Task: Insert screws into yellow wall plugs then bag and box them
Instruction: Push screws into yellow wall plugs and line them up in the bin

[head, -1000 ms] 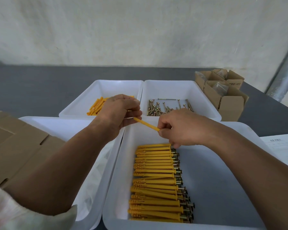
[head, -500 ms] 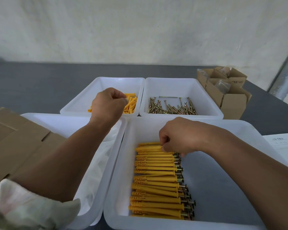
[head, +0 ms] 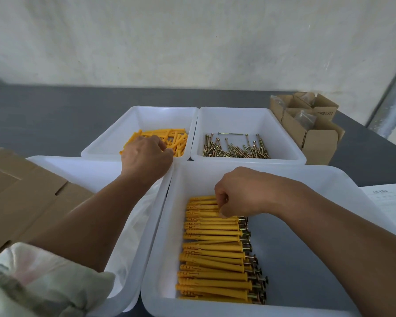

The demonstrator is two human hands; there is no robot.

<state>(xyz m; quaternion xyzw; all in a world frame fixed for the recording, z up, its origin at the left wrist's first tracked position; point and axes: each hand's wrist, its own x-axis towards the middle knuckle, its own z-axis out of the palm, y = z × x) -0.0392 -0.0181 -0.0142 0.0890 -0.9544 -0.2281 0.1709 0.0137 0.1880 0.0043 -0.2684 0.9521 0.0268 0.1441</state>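
We took as our mark the large white plastic tub [head: 329, 177] nearest on the right. In it, along its left side, lay a row of yellow plastic wall plugs with metal screws in them [head: 213, 248]. Directly behind it a small white plastic tub [head: 233, 117] held loose metal screws [head: 236, 149]. Behind and left, a second small white plastic tub [head: 146, 115] held loose yellow plastic plugs [head: 178, 140]. Just beside its left wall sat another large white plastic tub [head: 78, 165] holding clear plastic bags [head: 137, 216], with flattened brown cardboard [head: 21, 193] farther left. Behind and right stood open brown cardboard boxes [head: 316, 143]; to its right, a white paper sheet [head: 384, 197].
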